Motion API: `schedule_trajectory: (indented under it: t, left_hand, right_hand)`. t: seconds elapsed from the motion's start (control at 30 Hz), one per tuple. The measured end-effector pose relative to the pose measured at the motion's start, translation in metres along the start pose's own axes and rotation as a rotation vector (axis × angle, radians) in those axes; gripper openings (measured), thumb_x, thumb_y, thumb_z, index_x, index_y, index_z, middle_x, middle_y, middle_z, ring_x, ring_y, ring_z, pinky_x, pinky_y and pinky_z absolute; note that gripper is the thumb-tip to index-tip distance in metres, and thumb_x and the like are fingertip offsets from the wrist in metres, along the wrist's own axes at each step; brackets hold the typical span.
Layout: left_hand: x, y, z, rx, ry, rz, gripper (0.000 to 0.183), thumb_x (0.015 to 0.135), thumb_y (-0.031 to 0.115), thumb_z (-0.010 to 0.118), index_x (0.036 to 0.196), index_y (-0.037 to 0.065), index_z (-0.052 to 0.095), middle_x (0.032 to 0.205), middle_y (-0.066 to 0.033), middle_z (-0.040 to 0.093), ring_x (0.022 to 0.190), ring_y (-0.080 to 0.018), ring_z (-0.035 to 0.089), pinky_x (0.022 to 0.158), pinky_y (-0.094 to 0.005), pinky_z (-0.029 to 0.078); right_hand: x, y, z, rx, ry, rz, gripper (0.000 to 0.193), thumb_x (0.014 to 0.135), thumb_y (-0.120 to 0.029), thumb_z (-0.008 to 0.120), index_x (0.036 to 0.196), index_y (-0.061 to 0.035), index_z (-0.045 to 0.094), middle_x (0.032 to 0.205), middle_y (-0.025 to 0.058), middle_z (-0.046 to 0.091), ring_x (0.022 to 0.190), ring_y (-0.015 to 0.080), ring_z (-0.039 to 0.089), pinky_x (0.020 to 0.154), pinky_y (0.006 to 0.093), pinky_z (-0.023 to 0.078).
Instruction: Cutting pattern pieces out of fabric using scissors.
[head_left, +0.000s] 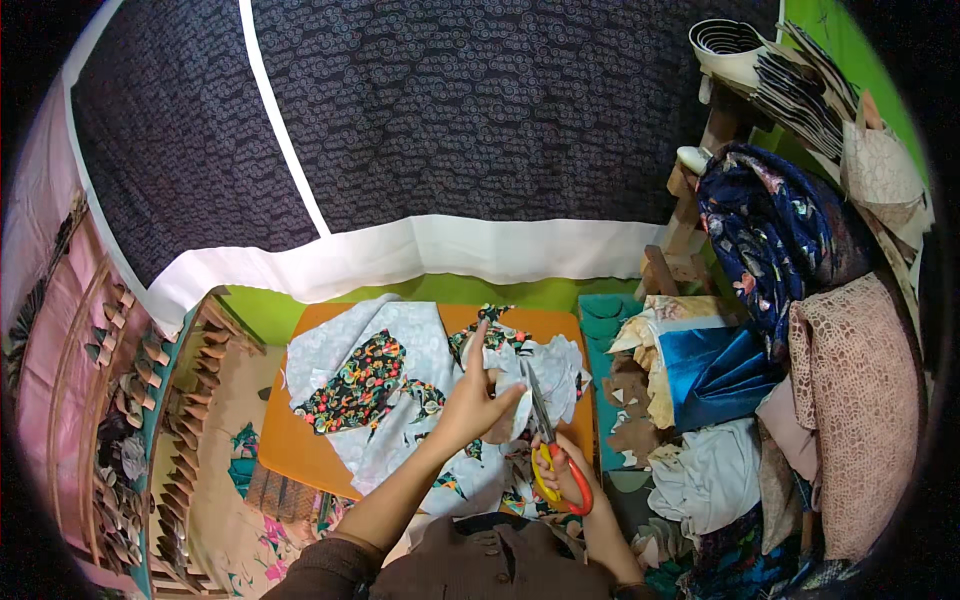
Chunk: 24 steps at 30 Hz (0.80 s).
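My right hand (565, 476) grips scissors (550, 447) by their red and yellow handles. Their metal blades point up and away, beside a small white piece of fabric (523, 411). Close to the blades, my left hand (470, 400) has its index finger stretched upward and its thumb over that piece; its other fingers are partly hidden. Beneath both hands, white-backed fabric (350, 340) spreads over an orange table (283, 440). A dark floral printed piece (358, 385) lies on it, left of my left hand.
Racks of shoe lasts (185, 450) stand on the left. To the right are a shiny blue fabric (710, 370), a crumpled white cloth (708, 475) and a beige patterned roll (855, 410). A dark patterned curtain (450, 110) hangs beyond the table.
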<state>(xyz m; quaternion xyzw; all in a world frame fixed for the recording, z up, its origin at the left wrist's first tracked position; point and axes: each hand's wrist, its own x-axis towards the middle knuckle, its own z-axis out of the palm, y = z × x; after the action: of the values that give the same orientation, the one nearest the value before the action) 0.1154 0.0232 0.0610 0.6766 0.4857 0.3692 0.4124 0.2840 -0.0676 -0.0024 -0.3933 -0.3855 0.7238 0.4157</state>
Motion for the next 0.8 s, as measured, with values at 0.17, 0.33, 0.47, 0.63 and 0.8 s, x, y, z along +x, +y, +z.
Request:
schedule_trajectory:
  t: [0.17, 0.33, 0.47, 0.63, 0.8]
  left_hand:
    - [-0.002, 0.002, 0.005, -0.01, -0.019, 0.058, 0.09, 0.072, 0.01, 0.063, 0.133, 0.008, -0.002, 0.057, -0.0015, 0.049, 0.05, -0.0078, 0.043, 0.048, -0.0215, 0.037]
    - [-0.001, 0.001, 0.004, -0.063, -0.018, 0.047, 0.091, 0.072, 0.01, 0.064, 0.133, 0.009, -0.002, 0.057, -0.0013, 0.048, 0.05, -0.0087, 0.043, 0.048, -0.0219, 0.037]
    - [-0.001, 0.004, 0.005, -0.063, -0.009, 0.035, 0.091, 0.071, 0.01, 0.064, 0.134, 0.009, -0.003, 0.057, -0.001, 0.048, 0.05, -0.0082, 0.043, 0.048, -0.0217, 0.037]
    - [-0.001, 0.001, 0.005, -0.06, 0.007, 0.049, 0.092, 0.071, 0.009, 0.064, 0.133, 0.009, -0.003, 0.057, -0.0008, 0.048, 0.05, -0.0076, 0.043, 0.048, -0.0214, 0.037]
    - [-0.002, 0.002, 0.002, -0.084, -0.019, 0.038, 0.093, 0.07, 0.009, 0.065, 0.133, 0.007, -0.004, 0.056, -0.0003, 0.048, 0.05, -0.0083, 0.042, 0.048, -0.0212, 0.036]
  right_hand:
    - [0.001, 0.006, 0.004, 0.007, -0.051, -0.195, 0.071, 0.068, -0.065, 0.048, 0.101, -0.0038, 0.037, 0.074, -0.0012, 0.035, 0.056, 0.0033, 0.033, 0.045, 0.0142, 0.028]
    - [-0.003, -0.006, 0.006, -0.052, -0.051, -0.181, 0.073, 0.066, -0.067, 0.048, 0.101, -0.0041, 0.037, 0.074, -0.0008, 0.035, 0.055, 0.0029, 0.033, 0.044, 0.0141, 0.028]
    - [-0.008, -0.014, 0.009, -0.03, 0.008, -0.103, 0.071, 0.066, -0.066, 0.049, 0.099, -0.0042, 0.039, 0.069, -0.0016, 0.035, 0.051, 0.0022, 0.032, 0.042, 0.0138, 0.026]
    - [-0.009, -0.011, 0.009, -0.043, 0.054, -0.116, 0.068, 0.068, -0.065, 0.049, 0.096, -0.0041, 0.042, 0.065, -0.0027, 0.035, 0.049, 0.0019, 0.032, 0.041, 0.0135, 0.026]
    - [-0.011, -0.002, -0.003, -0.033, -0.03, -0.062, 0.069, 0.068, -0.063, 0.051, 0.103, -0.0044, 0.04, 0.072, -0.0013, 0.037, 0.054, 0.0023, 0.034, 0.044, 0.0139, 0.029]
